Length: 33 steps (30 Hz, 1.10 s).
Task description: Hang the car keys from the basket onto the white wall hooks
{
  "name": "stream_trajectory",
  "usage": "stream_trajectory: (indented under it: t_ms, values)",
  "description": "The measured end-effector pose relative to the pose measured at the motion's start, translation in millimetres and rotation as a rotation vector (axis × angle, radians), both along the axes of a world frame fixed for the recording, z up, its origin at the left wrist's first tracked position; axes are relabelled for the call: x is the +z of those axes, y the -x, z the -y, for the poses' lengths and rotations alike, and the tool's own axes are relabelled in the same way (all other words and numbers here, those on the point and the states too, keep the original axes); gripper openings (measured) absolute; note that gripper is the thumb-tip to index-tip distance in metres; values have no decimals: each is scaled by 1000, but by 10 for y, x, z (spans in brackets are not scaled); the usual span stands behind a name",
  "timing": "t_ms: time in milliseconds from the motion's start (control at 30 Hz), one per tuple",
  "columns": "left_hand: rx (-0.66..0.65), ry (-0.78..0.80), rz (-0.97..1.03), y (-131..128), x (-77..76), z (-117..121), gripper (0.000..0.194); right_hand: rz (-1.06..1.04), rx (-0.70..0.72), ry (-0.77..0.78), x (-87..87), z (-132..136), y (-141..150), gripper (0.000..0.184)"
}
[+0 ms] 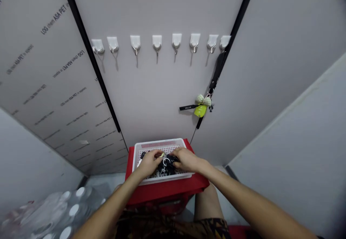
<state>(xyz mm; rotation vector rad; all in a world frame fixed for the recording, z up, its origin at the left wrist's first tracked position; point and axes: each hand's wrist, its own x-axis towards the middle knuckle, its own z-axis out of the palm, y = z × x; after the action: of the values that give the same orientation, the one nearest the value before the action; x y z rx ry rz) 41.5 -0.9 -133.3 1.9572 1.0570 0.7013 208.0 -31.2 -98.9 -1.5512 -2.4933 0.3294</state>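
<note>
A white plastic basket (164, 179) holds a jumble of key rings and dark keychains (169, 165). My left hand (150, 162) reaches into its left half, thumb and fingertips closed around a small pale green piece whose kind I cannot make out. My right hand (186, 159) is over the right half, fingers curled in against the dark keychains; what lies between them is hidden. A silver ring (166, 162) shows between the two hands, with a small metal piece below it.
The basket stands on a red-covered stool (162, 193). Several white hooks (157, 42) line the wall ahead. From the rightmost hangs a black strap (217, 71) with a yellow-green key fob (200, 111) and a checked bow. Bottles (74, 210) in plastic wrap stand at lower left.
</note>
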Motion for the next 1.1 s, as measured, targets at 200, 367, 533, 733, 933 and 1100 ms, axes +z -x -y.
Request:
stream_trajectory:
  t_ms: [200,367,533,733,933,1100]
  values:
    - [-87,-141,-182,37,-9,74,31,46,-69,115,-81,2,47,18]
    - [-58,-117,-124,-7,-63,25,26,-73,-101,132,-120,13,64,20]
    - [-31,40,104,-47,-46,0,19,-160,-110,84,-166,-34,153,21]
    - [148,503,612,-88,257,-36,14,-394,-79,-222,73,35,212,23]
    - [230,783,895,-163,433,-30,18,-324,104,-323,127,35,220,36]
    - [167,746,848,-210,523,-6,14,-467,78,-295,308,-30,186,21]
